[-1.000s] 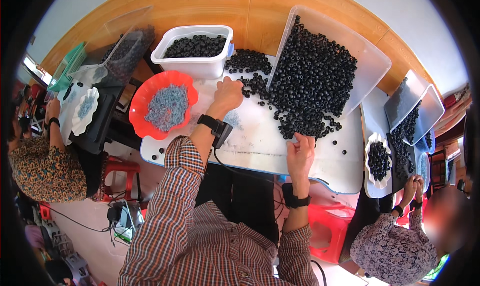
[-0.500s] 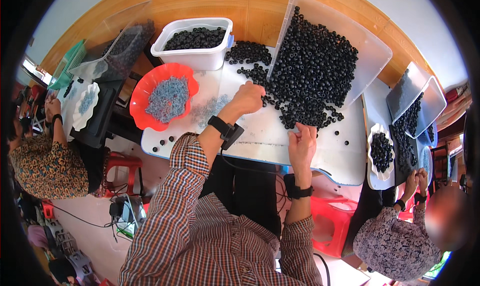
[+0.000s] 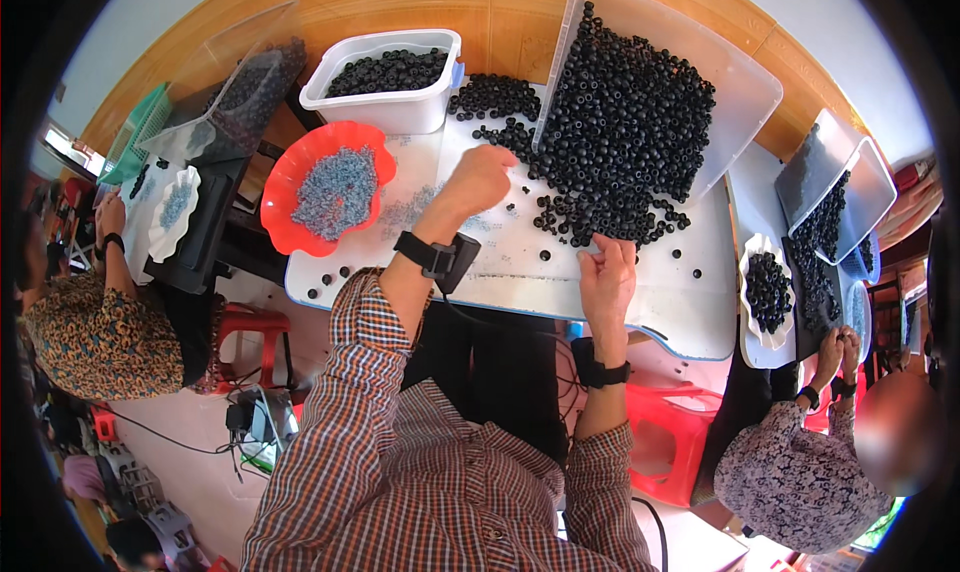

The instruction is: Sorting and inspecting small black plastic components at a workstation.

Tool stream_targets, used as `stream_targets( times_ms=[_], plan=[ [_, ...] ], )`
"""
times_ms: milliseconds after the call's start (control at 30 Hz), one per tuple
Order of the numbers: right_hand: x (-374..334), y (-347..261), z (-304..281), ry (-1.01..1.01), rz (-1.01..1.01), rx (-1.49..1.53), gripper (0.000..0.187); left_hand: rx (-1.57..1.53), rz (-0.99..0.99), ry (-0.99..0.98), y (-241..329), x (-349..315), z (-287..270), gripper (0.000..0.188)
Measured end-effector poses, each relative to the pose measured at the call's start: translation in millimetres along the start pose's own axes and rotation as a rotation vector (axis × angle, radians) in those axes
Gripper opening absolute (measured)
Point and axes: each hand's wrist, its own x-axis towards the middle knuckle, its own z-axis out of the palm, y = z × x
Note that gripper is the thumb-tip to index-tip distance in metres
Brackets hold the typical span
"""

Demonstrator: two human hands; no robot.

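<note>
My left hand [image 3: 482, 179] is over the white tabletop with its fingers curled together. Its fingertips are beside a small group of black ring-like pieces [image 3: 507, 135]; whatever they grip is hidden. At the near edge of the main pile of black pieces [image 3: 625, 152], my right hand [image 3: 607, 280] has thumb and index finger pinched together. I cannot make out what is between them. The pile spills from a clear plastic bin [image 3: 745, 102] tipped toward me. To the left, a red scalloped bowl [image 3: 283, 187] holds small bluish clear pieces [image 3: 335, 194].
Behind the bowl stands a white tub [image 3: 385, 119] of black pieces. Loose clear bits [image 3: 410, 210] lie on the white table [image 3: 510, 267], and a few stray black pieces [image 3: 328, 279] lie near its edge. Co-workers sit at both sides; a red stool [image 3: 670, 452] is below right.
My left hand has moved slightly left and up, away from the main pile. A gap with a few scattered black pieces now shows between my hands. My right hand remains at the pile's near edge.
</note>
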Motion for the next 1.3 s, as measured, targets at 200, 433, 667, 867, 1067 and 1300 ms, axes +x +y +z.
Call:
stream_targets(
  times_ms=[200,433,667,867,1067,1300],
  plan=[
    [-15,-17,2,0.139,0.008,0.143,0.027,0.089,-0.103,0.054,-15,-10,-10,0.028],
    [-42,-53,18,0.075,-0.059,0.202,0.026,0.189,-0.155,0.082,-21,-6,11,0.034],
    [-33,-58,26,0.031,-0.101,0.014,0.026,0.344,-0.063,-0.006,2,-6,19,0.043],
    [-30,-55,29,-0.007,-0.126,-0.067,0.024,0.199,0.044,-0.064,-8,-7,25,0.04],
    [-30,-55,27,-0.027,-0.096,-0.051,0.023,0.145,0.146,-0.002,-9,-9,34,0.031],
    [-30,-53,28,-0.039,-0.069,-0.045,0.022,0.067,0.12,-0.046,3,-3,47,0.022]
  ],
)
